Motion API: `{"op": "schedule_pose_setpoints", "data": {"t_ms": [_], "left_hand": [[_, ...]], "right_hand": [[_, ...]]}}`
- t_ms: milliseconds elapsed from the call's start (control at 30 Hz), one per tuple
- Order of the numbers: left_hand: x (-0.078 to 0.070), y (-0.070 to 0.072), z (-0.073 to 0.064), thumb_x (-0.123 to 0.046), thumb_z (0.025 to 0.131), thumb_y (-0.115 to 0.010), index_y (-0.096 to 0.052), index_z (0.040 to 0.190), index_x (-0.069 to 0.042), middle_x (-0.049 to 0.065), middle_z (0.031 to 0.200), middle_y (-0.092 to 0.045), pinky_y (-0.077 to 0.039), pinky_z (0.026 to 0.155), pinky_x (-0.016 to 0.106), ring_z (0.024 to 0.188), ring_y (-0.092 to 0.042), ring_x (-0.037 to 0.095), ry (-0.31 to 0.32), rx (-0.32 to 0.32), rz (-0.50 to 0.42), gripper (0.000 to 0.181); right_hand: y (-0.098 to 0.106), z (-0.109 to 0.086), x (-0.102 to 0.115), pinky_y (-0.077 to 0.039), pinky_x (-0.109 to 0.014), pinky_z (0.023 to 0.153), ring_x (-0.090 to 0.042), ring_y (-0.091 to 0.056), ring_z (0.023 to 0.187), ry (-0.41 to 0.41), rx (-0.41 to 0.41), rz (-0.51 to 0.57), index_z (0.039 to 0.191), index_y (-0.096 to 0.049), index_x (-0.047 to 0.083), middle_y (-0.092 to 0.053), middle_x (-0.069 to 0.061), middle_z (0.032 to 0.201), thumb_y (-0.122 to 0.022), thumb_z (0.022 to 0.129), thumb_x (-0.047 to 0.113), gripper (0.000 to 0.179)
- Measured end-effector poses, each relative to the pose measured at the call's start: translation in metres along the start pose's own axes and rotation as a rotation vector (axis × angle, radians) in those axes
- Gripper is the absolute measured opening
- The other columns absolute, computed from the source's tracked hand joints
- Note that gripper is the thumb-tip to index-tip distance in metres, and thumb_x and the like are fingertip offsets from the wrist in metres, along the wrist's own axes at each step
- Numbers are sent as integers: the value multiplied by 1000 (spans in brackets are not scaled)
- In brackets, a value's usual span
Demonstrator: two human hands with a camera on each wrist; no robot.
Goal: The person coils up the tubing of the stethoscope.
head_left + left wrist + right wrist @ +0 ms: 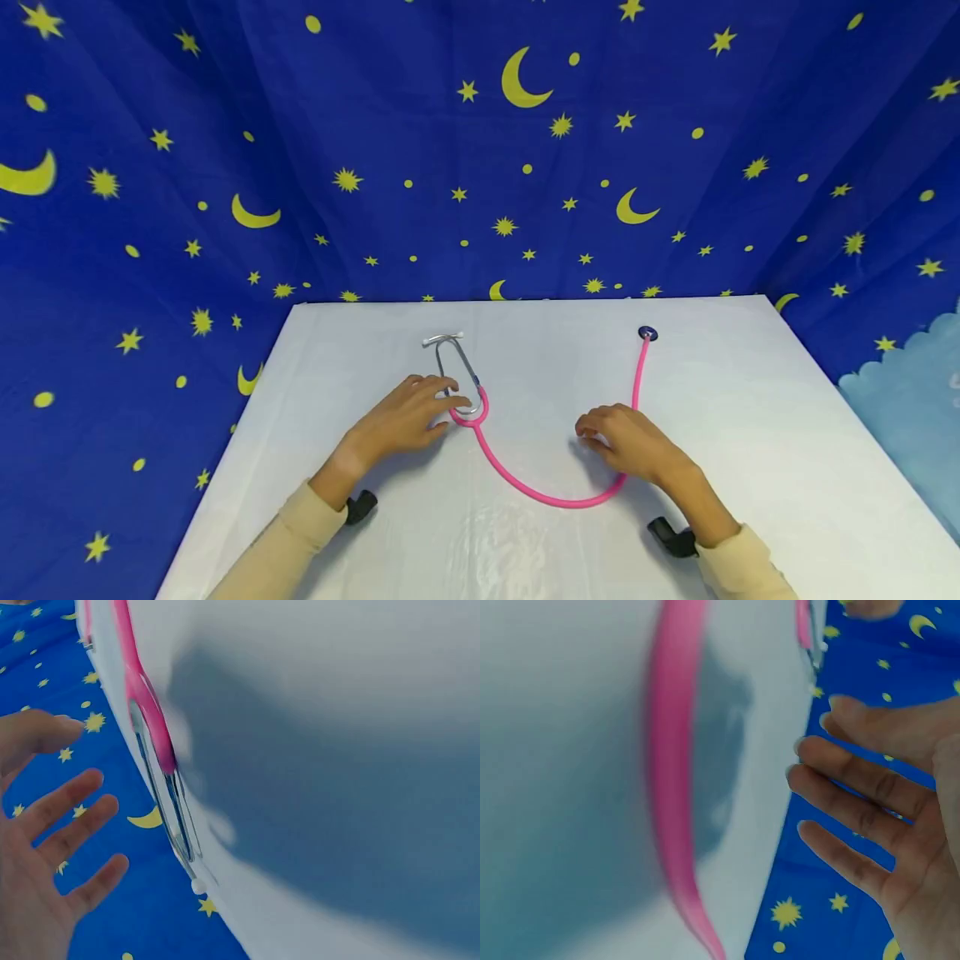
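Note:
A stethoscope with pink tubing (558, 502) lies spread in a U on the white table. Its metal earpiece frame (467, 362) points to the back at the left, and its dark round chest piece (648, 333) lies at the back right. My left hand (405, 417) hovers by the fork of the tubing, fingers apart and holding nothing; the left wrist view shows a gap between that hand (52, 832) and the metal tubes (169, 802). Above the right stretch of tubing (673, 750) is my right hand (630, 442), its fingers loosely bent around nothing.
The white table (525, 333) ends at a blue curtain (420, 125) with yellow moons and stars. A light blue cloud-shaped patch (907, 417) shows at the right. Black wrist-worn pieces (672, 537) sit below both wrists.

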State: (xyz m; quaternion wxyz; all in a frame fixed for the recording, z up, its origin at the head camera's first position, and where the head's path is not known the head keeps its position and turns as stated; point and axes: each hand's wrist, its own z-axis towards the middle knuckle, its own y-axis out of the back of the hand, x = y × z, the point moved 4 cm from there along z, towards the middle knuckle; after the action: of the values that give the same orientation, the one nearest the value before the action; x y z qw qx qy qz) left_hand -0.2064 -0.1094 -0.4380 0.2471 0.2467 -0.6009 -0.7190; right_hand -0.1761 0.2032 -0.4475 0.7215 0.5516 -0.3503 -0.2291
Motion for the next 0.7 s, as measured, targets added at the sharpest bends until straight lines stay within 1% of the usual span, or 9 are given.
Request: {"op": "schedule_pose_setpoints", "data": {"t_ms": [67, 133, 200, 267, 300, 400, 567, 700], "left_hand": [[5, -1, 4, -16, 86, -69, -54, 137, -28, 7, 140, -53, -40, 104, 49, 127, -51, 26, -7, 63, 10, 55], [10, -3, 9, -11, 84, -69, -46, 144, -30, 8, 149, -44, -35, 108, 52, 133, -44, 29, -8, 125, 23, 67], [14, -5, 15, -6, 82, -69, -43, 147, -29, 9, 153, -40, -32, 110, 55, 136, -41, 30, -23, 165, 35, 74], [15, -7, 20, -2, 82, -68, -43, 147, -28, 8, 154, -38, -30, 111, 56, 137, -39, 31, -42, 193, 38, 74], [16, -8, 22, 0, 82, -67, -44, 147, -28, 8, 155, -38, -30, 111, 56, 138, -39, 31, -48, 202, 37, 74], [15, -13, 27, 5, 83, -64, -47, 145, -28, 6, 154, -40, -31, 111, 55, 137, -41, 30, -69, 201, 25, 72], [18, -18, 32, 8, 84, -63, -48, 144, -28, 5, 153, -41, -30, 111, 56, 138, -41, 30, -63, 196, 18, 72], [27, -21, 36, 11, 86, -58, -47, 145, -26, 7, 153, -41, -28, 112, 58, 139, -40, 32, -48, 204, -11, 70]], "right_hand": [[-7, -2, 1, -54, -38, 81, -7, -64, 82, 9, 52, 14, 96, -73, 14, -70, 9, 88, -75, 83, 14, 12], [-12, -4, 3, -54, -37, 83, -8, -65, 86, 22, 95, 22, 98, -74, 14, -71, 8, 92, -75, 84, 18, 15], [-17, -6, 4, -53, -37, 84, -9, -65, 88, 40, 123, 24, 98, -74, 14, -71, 8, 94, -75, 84, 22, 16], [-21, -7, 6, -53, -35, 84, -8, -64, 88, 54, 134, 18, 98, -74, 15, -70, 9, 94, -75, 83, 25, 18], [-21, -7, 7, -52, -34, 84, -8, -64, 88, 61, 135, 13, 98, -74, 15, -70, 9, 93, -76, 83, 26, 19], [-23, -6, 10, -51, -33, 83, -7, -61, 87, 73, 136, 8, 98, -74, 16, -68, 10, 93, -76, 83, 28, 20], [-25, -2, 15, -51, -32, 83, -8, -61, 90, 75, 169, 31, 100, -74, 16, -67, 9, 95, -74, 84, 29, 20], [-27, -4, 18, -51, -31, 83, -7, -61, 90, 86, 185, 53, 98, -75, 18, -67, 10, 95, -74, 85, 33, 20]]}}
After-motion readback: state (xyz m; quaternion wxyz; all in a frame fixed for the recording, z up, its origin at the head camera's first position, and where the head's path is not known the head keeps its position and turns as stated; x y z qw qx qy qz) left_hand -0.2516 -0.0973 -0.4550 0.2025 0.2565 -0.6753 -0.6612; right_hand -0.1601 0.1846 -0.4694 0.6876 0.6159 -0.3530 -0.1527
